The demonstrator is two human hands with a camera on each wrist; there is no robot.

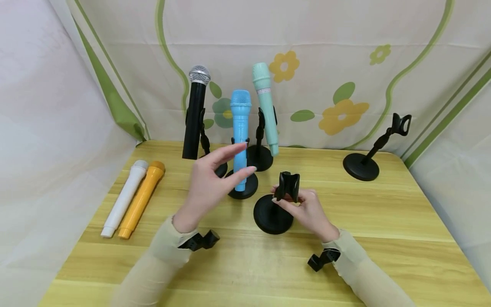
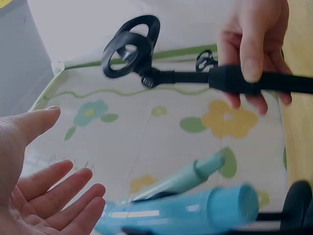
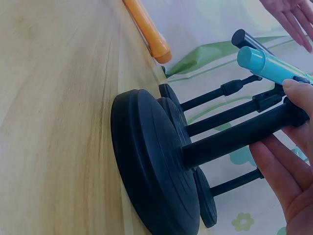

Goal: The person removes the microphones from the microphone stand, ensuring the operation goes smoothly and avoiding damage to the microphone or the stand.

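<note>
My right hand (image 1: 311, 211) pinches the post of a black desktop microphone stand (image 1: 273, 217), thumb on one side and fingers on the other. This stand's round base is close over the table in the right wrist view, and its clip (image 2: 129, 49) holds nothing. My left hand (image 1: 207, 181) is raised with fingers and thumb spread apart, overlapping a blue microphone (image 1: 240, 119) in the head view. The blue microphone sits in a stand's clip. Just behind it, a mint-green microphone (image 1: 267, 106) and a black microphone with a silver mesh head (image 1: 194, 111) lean in stands too.
A white microphone (image 1: 124, 198) and an orange microphone (image 1: 142, 198) lie side by side on the left of the wooden table (image 1: 245, 273). Another black stand (image 1: 361, 166), its clip unfilled, stands at the back right. Flower-patterned cloth (image 1: 341, 64) hangs behind the table.
</note>
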